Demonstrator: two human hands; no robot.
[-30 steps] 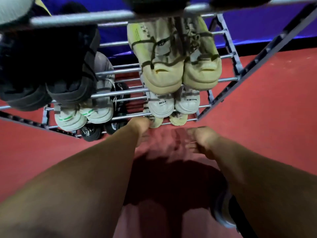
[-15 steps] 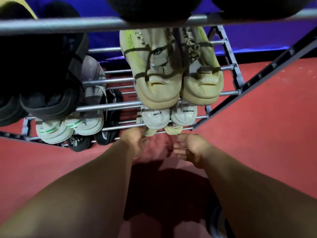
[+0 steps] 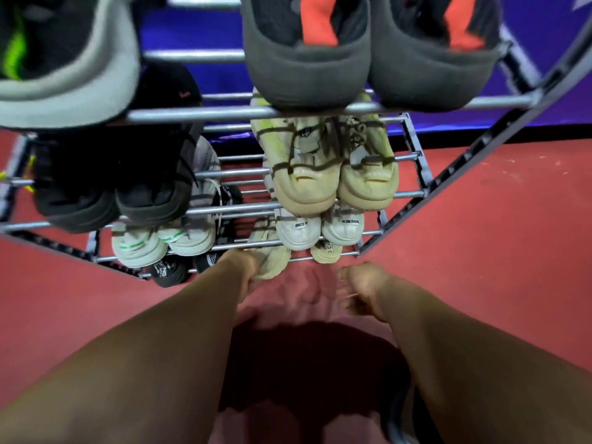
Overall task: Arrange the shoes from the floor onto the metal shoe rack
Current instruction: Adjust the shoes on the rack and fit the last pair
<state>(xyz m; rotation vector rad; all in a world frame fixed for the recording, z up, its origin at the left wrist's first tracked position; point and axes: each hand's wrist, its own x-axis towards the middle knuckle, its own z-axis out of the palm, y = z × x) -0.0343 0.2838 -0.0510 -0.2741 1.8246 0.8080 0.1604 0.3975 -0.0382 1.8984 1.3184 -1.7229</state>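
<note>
Bare forearms (image 3: 153,363), bare left grip (image 3: 242,267), right grip (image 3: 363,288)

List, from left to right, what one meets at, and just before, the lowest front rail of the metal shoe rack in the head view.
Pair of black shoes with white print → left hand → pale yellow knit shoe → tan shoe heel with dark lettering → right hand.
</note>
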